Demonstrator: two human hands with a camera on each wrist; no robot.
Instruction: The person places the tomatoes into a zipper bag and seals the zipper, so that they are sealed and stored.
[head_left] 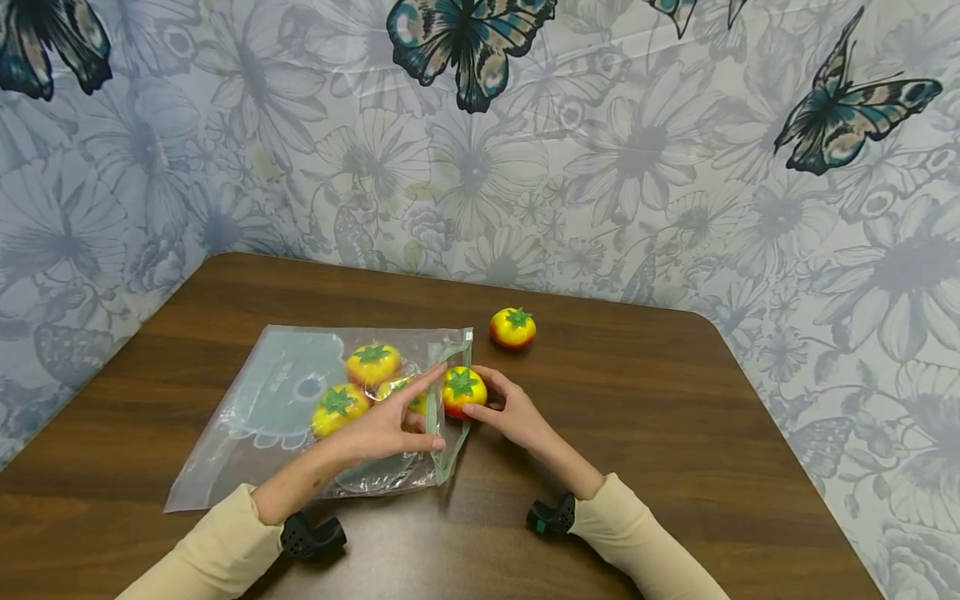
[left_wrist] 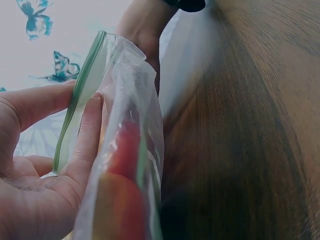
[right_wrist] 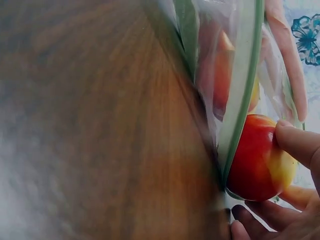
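A clear zip bag [head_left: 247,467] with a green-edged mouth lies on the table, several yellow-and-red toy tomatoes [head_left: 339,408] with green leafy tops inside it. My left hand [head_left: 378,429] reaches over the bag and holds its mouth edge, index finger and thumb spread apart. In the left wrist view, the green zip strip [left_wrist: 75,112] runs between the fingers. My right hand [head_left: 517,412] grips another toy tomato [head_left: 463,392] at the bag's mouth; in the right wrist view, this tomato [right_wrist: 260,160] touches the zip edge. Its far side is partly hidden.
One more toy tomato [head_left: 513,328] stands on the brown wooden table [head_left: 637,417], beyond the bag's mouth near the back edge. Behind the table is a wall covering [head_left: 480,192] with flowers and butterflies. Dark wrist straps [head_left: 311,536] sit on both wrists.
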